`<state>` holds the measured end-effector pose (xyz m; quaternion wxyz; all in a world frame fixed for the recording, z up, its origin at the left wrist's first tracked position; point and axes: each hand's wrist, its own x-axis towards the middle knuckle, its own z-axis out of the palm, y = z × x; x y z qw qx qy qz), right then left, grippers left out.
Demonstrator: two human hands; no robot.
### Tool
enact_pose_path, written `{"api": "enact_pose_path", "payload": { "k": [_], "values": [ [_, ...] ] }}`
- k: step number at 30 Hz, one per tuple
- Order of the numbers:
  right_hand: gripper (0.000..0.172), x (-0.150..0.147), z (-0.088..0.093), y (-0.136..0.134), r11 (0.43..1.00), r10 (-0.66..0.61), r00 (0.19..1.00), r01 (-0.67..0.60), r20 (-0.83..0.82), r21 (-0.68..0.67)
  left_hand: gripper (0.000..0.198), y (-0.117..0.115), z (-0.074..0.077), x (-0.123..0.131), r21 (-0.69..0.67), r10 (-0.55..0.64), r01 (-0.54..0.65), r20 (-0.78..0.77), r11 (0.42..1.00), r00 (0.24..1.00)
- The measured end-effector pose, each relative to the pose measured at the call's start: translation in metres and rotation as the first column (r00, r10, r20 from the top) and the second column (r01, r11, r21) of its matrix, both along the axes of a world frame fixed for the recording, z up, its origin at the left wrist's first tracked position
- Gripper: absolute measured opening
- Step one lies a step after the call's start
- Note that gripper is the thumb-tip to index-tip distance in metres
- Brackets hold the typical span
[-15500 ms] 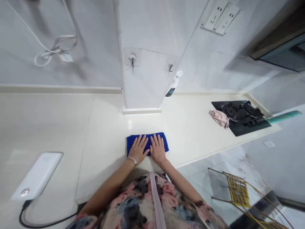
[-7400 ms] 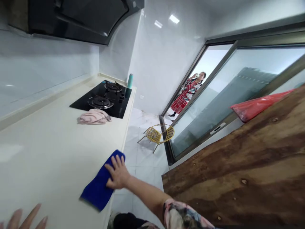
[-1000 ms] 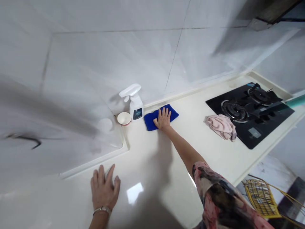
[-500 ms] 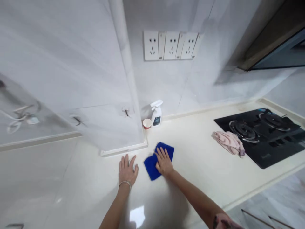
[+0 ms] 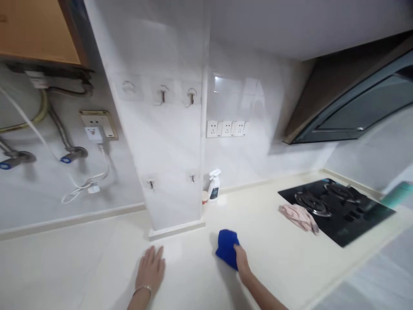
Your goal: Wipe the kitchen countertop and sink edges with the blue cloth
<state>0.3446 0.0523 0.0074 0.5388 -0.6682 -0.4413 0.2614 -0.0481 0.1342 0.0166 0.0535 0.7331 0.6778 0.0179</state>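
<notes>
My right hand (image 5: 241,259) grips a blue cloth (image 5: 227,249) by its right side, with the thumb showing on top. The cloth looks raised off the pale countertop (image 5: 190,267), its shadow falling below it. Farther left, my left hand (image 5: 150,269) lies flat on the counter, fingers stretched forward and nothing in it; a bracelet circles that wrist. Behind the cloth, against the wall, stands a white spray bottle (image 5: 214,186). A small red and white cup (image 5: 204,197) sits beside the bottle, partly hidden by the pillar edge.
A tiled pillar (image 5: 174,172) with hooks rises just beyond my hands. To the right, a pink cloth (image 5: 300,217) lies partly on the black gas hob (image 5: 355,215), below the range hood (image 5: 348,103). A white cable (image 5: 93,183) hangs on the left wall.
My right hand has gone from pressing flat on the blue cloth to gripping and lifting it. My left hand has shifted left along the counter. The view has tilted up.
</notes>
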Motion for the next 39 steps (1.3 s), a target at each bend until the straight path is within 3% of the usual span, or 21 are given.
{"api": "enact_pose_path", "payload": {
  "k": [2, 4, 7, 12, 16, 20, 24, 28, 31, 34, 36, 39],
  "values": [
    [0.072, -0.008, 0.015, -0.010, 0.997, 0.004, 1.000, -0.002, 0.026, -0.073, 0.064, -0.013, 0.000, -0.020, 0.000, 0.112, -0.112, -0.021, 0.994, 0.993],
    [0.065, -0.027, 0.020, -0.035, 0.975, 0.192, 0.959, -0.161, 0.210, -0.153, 0.066, -0.024, 0.000, -0.028, 0.024, 0.129, -0.128, -0.019, 0.991, 0.991],
    [0.061, -0.073, 0.020, -0.075, 0.866, 0.501, 0.719, -0.417, 0.482, -0.277, 0.069, -0.033, 0.002, -0.023, 0.077, 0.107, -0.108, 0.022, 0.991, 0.994],
    [0.064, -0.144, 0.030, -0.095, 0.782, 0.609, 0.460, -0.484, 0.646, -0.392, 0.073, -0.034, 0.011, -0.008, 0.083, 0.074, -0.085, 0.127, 0.993, 0.989],
    [0.057, -0.145, 0.031, -0.104, 0.748, 0.615, 0.334, -0.533, 0.714, -0.396, 0.077, -0.036, 0.014, -0.009, 0.064, 0.053, -0.067, 0.201, 0.996, 0.978],
    [0.052, -0.094, 0.020, -0.144, 0.817, 0.545, 0.356, -0.431, 0.759, -0.384, 0.080, -0.036, 0.010, -0.012, 0.033, 0.034, -0.044, 0.251, 0.998, 0.967],
    [0.053, -0.016, 0.012, -0.191, 0.901, 0.427, 0.415, -0.121, 0.804, -0.416, 0.079, -0.038, 0.007, -0.013, 0.018, 0.019, -0.025, 0.276, 1.000, 0.961],
    [0.052, 0.055, 0.012, -0.210, 0.898, 0.257, 0.431, 0.223, 0.865, -0.378, 0.077, -0.045, 0.007, -0.021, -0.019, -0.028, 0.034, 0.260, 0.999, 0.965],
    [0.054, 0.087, 0.012, -0.199, 0.832, 0.182, 0.449, 0.404, 0.875, -0.381, 0.074, -0.060, 0.008, -0.040, -0.075, -0.049, 0.067, 0.223, 0.995, 0.974],
    [0.059, 0.096, 0.010, -0.171, 0.740, 0.120, 0.545, 0.509, 0.830, -0.441, 0.072, -0.085, 0.007, -0.067, -0.079, 0.043, -0.029, 0.184, 0.996, 0.982],
    [0.063, 0.090, 0.009, -0.143, 0.693, 0.080, 0.601, 0.540, 0.795, -0.477, 0.072, -0.105, 0.008, -0.084, -0.054, 0.135, -0.128, 0.161, 0.990, 0.978],
    [0.067, 0.062, 0.009, -0.090, 0.685, 0.108, 0.637, 0.509, 0.764, -0.521, 0.069, -0.129, 0.010, -0.099, -0.043, 0.193, -0.189, 0.139, 0.981, 0.971]
  ]
}}
